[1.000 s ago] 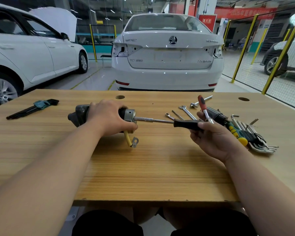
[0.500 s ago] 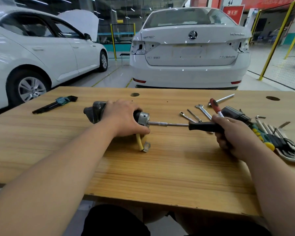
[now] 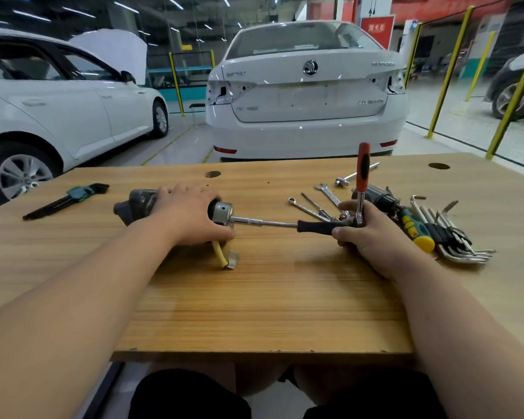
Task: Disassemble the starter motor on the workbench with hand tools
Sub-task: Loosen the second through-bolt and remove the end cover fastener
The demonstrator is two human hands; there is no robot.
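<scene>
The grey starter motor (image 3: pixel 135 204) lies on its side on the wooden workbench (image 3: pixel 254 297), silver end cap (image 3: pixel 223 213) facing right. My left hand (image 3: pixel 191 214) grips its body and hides the middle. A yellow lead with a metal lug (image 3: pixel 224 258) hangs from it. A chrome extension bar with a black grip (image 3: pixel 285 224) runs from the end cap to my right hand (image 3: pixel 363 234). That hand holds the bar's black grip and the head of a ratchet, whose red-and-black handle (image 3: pixel 362 167) stands upright.
Loose wrenches (image 3: pixel 324 196) and a bar lie behind my right hand. A green-yellow screwdriver (image 3: pixel 413 229) and a fan of hex keys (image 3: pixel 463 246) sit at the right. Another hex key set (image 3: pixel 67 199) lies at the left. White cars stand beyond the bench.
The ratchet handle has swung from lying back-left to standing upright. My right hand has turned with it. My left hand and the motor stay put.
</scene>
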